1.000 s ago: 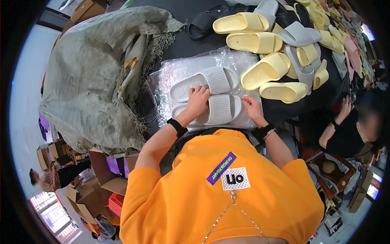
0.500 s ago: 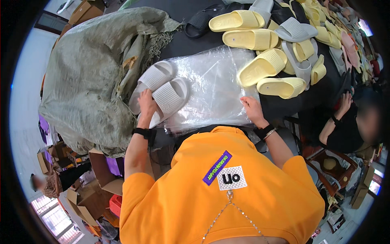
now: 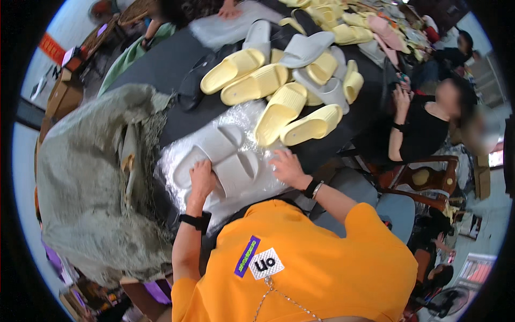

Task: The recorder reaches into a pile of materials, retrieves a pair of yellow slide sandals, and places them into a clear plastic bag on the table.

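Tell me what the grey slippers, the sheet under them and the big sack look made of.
Grey slippers: likely moulded foam or rubber, matte, thick and seamless. Sheet: thin clear plastic, crinkled and glinting. Sack: coarse woven fabric, dull grey-green, with frayed threads at its edge.

Clear plastic bag (image 3: 214, 161) holding pale slippers, plus small labels and boxes around it.

The crinkled see-through bag lies on the dark tabletop (image 3: 161, 64). Below it, on the orange shirt, sit a slanted purple-and-green label (image 3: 247, 256) and a white diamond label (image 3: 266, 263). Far up-left of the bag stand brown cardboard boxes (image 3: 64, 96) and a red sign (image 3: 52, 48).
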### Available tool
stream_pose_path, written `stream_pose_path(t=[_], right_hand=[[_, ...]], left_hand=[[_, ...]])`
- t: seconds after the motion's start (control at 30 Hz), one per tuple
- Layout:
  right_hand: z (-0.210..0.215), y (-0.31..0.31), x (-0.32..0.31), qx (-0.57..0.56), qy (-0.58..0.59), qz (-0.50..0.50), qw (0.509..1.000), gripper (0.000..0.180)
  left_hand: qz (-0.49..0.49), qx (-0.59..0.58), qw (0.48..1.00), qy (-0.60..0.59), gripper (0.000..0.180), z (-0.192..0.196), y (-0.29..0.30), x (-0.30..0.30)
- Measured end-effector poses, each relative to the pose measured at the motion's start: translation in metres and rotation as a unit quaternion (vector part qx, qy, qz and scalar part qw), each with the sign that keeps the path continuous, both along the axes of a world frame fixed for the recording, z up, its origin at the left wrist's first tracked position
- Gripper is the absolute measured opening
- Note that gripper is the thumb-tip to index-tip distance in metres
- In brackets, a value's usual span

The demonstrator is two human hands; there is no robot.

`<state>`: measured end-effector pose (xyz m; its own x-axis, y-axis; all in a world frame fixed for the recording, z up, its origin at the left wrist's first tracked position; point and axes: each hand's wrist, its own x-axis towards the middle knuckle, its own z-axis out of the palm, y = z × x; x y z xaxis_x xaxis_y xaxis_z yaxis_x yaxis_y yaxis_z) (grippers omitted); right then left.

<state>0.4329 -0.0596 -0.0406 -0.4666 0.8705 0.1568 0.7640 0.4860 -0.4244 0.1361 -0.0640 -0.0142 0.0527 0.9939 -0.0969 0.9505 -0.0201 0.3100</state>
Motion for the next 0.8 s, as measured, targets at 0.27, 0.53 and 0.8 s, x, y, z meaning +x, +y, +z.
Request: stream_pose_path(t=[0.27, 0.53, 0.8], right_hand=[[-0.011, 0.004, -0.004, -0.073, 0.084, 0.057, 0.992, 0.03], [-0.004, 0.013, -0.022, -0.127, -0.057, 0.047, 0.989, 0.026], [0.004, 0.014, -0.024, -0.164, -0.003, 0.027, 0.986, 0.031]], left_hand=[[-0.04, 0.059, 0.996, -0.051, 0.012, -0.018, -0.005, -0.002], [-0.003, 0.054, 0.994, -0.097, 0.016, -0.011, -0.011, 0.008], [0.003, 0.061, 0.993, -0.102, 0.018, -0.014, -0.018, 0.006]])
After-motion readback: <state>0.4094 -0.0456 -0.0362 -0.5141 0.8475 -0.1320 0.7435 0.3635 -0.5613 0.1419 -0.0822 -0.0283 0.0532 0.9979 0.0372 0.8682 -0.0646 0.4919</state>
